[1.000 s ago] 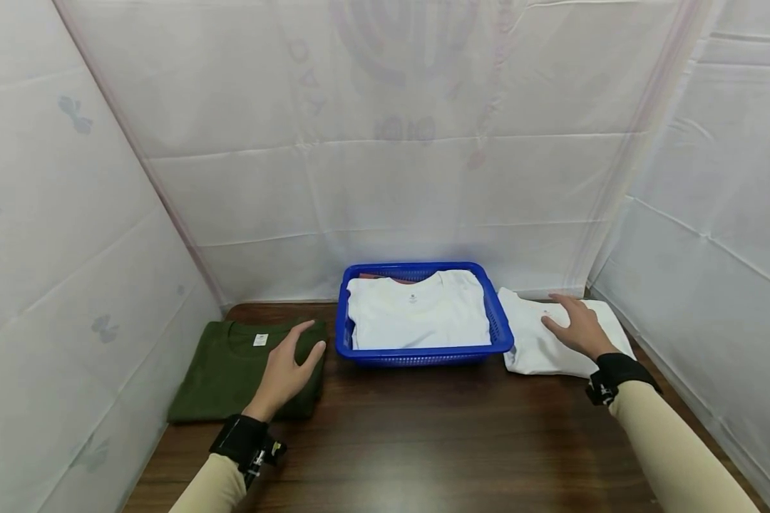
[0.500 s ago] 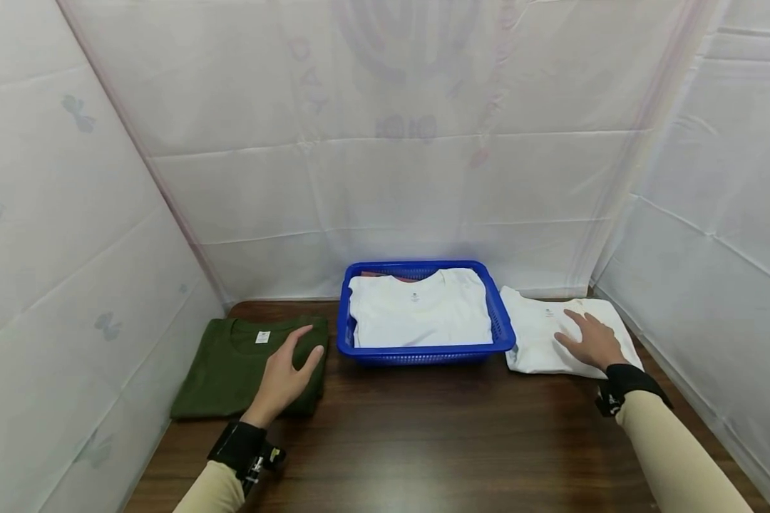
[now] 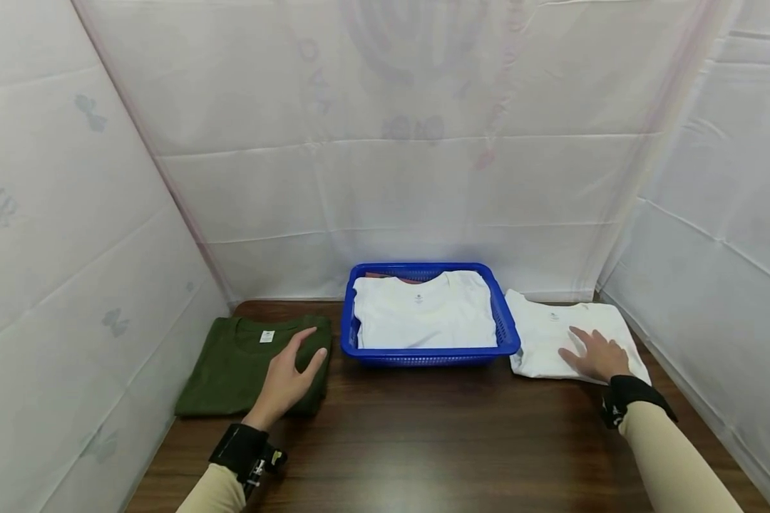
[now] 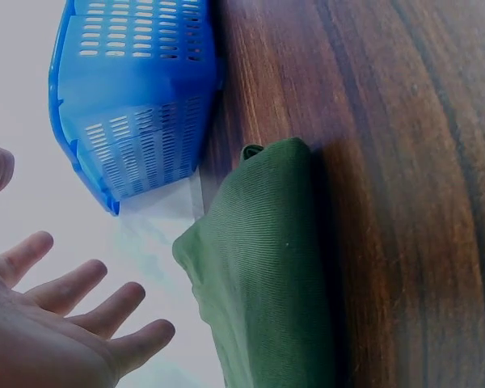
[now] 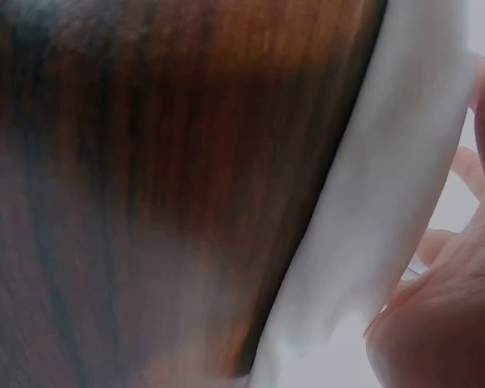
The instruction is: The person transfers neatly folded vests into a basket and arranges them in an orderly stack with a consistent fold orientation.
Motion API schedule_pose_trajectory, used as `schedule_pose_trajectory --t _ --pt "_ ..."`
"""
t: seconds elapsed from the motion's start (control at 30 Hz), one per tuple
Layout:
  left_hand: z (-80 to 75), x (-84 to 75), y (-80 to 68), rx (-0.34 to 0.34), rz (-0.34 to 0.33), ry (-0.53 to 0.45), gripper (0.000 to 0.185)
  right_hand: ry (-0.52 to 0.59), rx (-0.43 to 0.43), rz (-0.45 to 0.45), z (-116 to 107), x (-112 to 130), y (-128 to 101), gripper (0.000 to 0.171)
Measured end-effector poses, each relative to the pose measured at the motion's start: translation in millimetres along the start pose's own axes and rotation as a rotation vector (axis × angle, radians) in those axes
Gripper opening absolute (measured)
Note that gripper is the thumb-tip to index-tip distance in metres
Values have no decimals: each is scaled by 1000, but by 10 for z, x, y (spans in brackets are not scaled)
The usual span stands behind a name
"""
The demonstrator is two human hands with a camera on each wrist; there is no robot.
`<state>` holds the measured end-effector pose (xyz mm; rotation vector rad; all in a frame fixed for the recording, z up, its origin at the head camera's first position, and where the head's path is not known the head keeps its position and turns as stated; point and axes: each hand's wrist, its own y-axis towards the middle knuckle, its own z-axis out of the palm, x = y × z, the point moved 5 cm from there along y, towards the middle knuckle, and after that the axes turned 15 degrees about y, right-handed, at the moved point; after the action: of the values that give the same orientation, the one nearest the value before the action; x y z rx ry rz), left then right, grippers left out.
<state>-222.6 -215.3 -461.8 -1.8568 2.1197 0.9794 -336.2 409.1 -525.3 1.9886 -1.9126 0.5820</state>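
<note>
Head view, nearest: two sleeved forearms reach forward over the dark wooden table (image 3: 423, 442), one to each side.
Left hand: the left hand (image 3: 286, 379) has relaxed, spread fingers gripping nothing, over the near right corner of the folded green shirt (image 3: 237, 363); the left wrist view shows the palm (image 4: 56, 323) apart from the cloth (image 4: 267, 275), hovering just above it rather than pressing.
Right hand: the right hand (image 3: 595, 355) lies flat, fingers straight, on the near right part of the folded white shirt (image 3: 555, 335); nothing is pinched. The right wrist view shows the fingers (image 5: 444, 315) against the white fold (image 5: 388, 194) at the table edge of the garment.
Lie of the shirts: each runs its long side from near to far, collar and label at the far end.
Which hand is nearer: left for the green shirt, right for the white one; the two are well apart.
Between them, farther: a blue basket (image 3: 507, 335) holds another folded white shirt (image 3: 423, 317); the green shirt lies just beside its left wall, the white shirt touches or nearly touches its right wall.
Farthest: white sheeting (image 3: 385, 142) closes in the back and both sides.
</note>
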Motion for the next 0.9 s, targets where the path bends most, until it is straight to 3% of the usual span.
schedule_pose_trajectory --t 0.17,0.37,0.9 --pt "16 -5 -25 0 4 -9 56 33 45 62 101 -142 48 96" --pt "33 8 -29 14 4 -19 55 20 47 75 121 -192 47 100" --pt "45 68 -48 28 -8 -23 57 12 67 61 31 -45 -254 87"
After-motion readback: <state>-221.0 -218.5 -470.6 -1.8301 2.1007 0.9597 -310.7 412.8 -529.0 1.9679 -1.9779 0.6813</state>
